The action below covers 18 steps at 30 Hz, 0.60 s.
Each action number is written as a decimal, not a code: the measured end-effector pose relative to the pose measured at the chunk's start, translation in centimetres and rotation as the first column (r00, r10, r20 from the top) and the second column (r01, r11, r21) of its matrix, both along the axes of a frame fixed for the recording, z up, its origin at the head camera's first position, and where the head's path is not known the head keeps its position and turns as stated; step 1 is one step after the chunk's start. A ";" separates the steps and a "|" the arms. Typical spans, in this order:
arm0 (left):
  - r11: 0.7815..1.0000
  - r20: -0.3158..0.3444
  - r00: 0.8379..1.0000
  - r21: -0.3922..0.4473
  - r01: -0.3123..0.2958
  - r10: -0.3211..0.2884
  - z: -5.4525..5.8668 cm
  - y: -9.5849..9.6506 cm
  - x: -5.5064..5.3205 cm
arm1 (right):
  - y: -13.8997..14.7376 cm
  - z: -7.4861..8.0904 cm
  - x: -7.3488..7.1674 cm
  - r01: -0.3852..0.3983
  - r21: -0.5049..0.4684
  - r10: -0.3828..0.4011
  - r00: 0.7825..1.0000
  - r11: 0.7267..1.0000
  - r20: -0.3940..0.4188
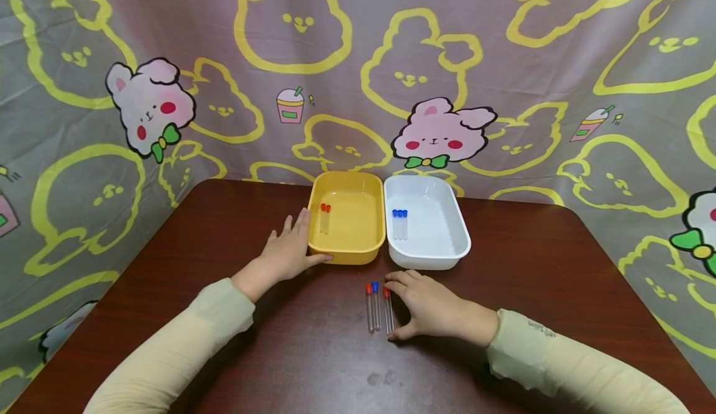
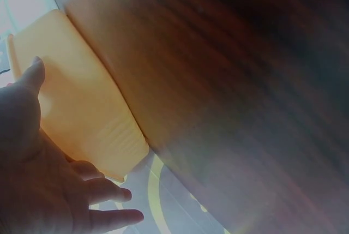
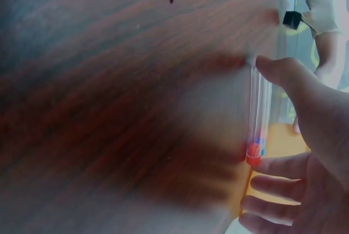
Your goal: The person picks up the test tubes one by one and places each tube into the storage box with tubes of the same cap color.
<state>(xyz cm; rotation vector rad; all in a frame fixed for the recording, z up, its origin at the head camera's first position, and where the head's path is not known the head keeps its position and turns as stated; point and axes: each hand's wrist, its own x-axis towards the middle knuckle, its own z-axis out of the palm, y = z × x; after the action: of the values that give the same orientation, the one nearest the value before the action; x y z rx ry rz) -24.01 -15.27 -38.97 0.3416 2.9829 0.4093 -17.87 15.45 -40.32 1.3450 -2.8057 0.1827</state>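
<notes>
My left hand (image 1: 284, 251) rests against the left side of the yellow tray (image 1: 358, 257), fingers spread along its wall and thumb at the front rim. On the table before the trays, my right hand (image 1: 433, 305) holds a red-capped test tube (image 1: 388, 314) lengthwise, thumb at its bottom end and a finger at its red cap (image 3: 253, 154). Just left of it lie another red-capped test tube (image 1: 370, 311) and a blue-capped test tube (image 1: 376, 309), side by side. In the right wrist view the tubes overlap.
Inside the yellow tray lie two red-capped tubes (image 1: 325, 220). The white tray (image 1: 431, 262) adjoins it on the right, with three blue-capped tubes (image 1: 399, 226) inside. Behind the brown table (image 1: 252, 352) hangs a patterned curtain (image 1: 335, 91).
</notes>
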 end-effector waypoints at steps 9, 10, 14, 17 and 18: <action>1.000 -0.006 1.000 -0.002 0.001 -0.001 -0.1 0.0 0.0 | 0.1 0.8 -0.1 -0.007 -0.054 0.008 1.000 0.999 0.028; 1.000 -0.006 1.000 -0.002 0.001 -0.001 0.0 0.0 0.1 | 0.2 0.8 -0.2 -0.007 -0.057 0.008 1.000 0.998 0.028; 1.000 -0.006 1.000 -0.001 0.003 -0.003 0.0 0.0 0.1 | 0.3 1.1 -0.2 -0.003 -0.054 0.005 1.000 0.999 0.028; 1.000 -0.009 1.000 -0.001 0.005 -0.005 -0.1 0.0 0.1 | 0.3 1.3 -0.2 -0.003 -0.045 0.005 1.000 0.999 0.031; 1.000 -0.009 1.000 -0.001 0.005 -0.005 -0.1 0.0 0.1 | 0.4 1.4 -0.3 -0.003 -0.043 0.004 1.000 0.999 0.031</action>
<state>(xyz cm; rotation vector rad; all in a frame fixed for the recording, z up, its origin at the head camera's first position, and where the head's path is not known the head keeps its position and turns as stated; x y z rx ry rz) -23.95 -15.32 -39.02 0.3521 2.9903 0.4061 -18.12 15.80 -38.90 1.3498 -2.8078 0.2654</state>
